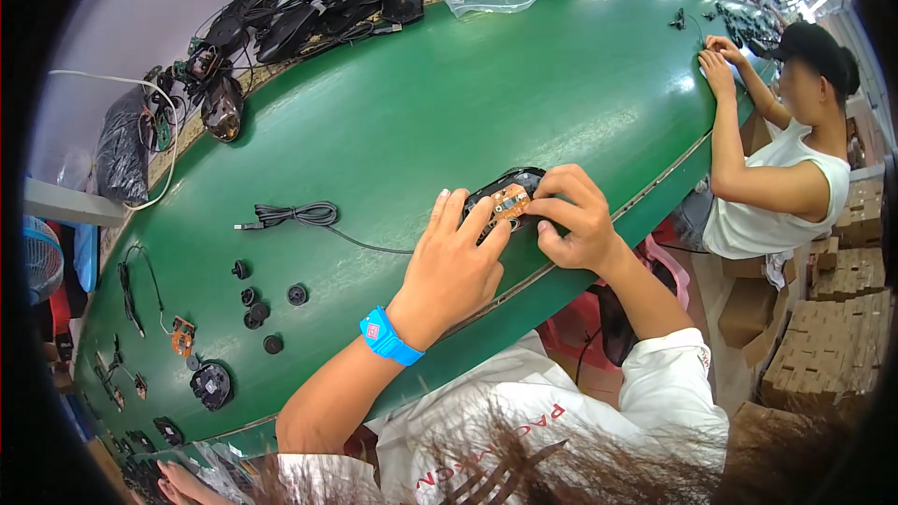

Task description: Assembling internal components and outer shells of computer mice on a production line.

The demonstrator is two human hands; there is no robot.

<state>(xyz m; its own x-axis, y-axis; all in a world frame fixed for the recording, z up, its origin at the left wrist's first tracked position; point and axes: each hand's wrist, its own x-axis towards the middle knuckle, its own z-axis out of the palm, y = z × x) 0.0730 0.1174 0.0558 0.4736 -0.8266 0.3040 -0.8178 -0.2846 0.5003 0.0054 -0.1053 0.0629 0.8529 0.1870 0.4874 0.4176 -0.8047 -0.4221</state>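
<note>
Right-hand grip (582, 217) is touching an orange circuit board (511, 203) sitting inside a black, rounded plastic shell (498, 183) near the green counter's (402, 122) edge; left hand (452, 257) is touching the shell; clamping, I cannot tell.

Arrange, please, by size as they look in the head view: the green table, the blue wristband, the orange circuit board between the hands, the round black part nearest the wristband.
1. Green table
2. Blue wristband, perhaps enlarged by nearness
3. Orange circuit board, partly covered by fingers
4. Round black part
</note>
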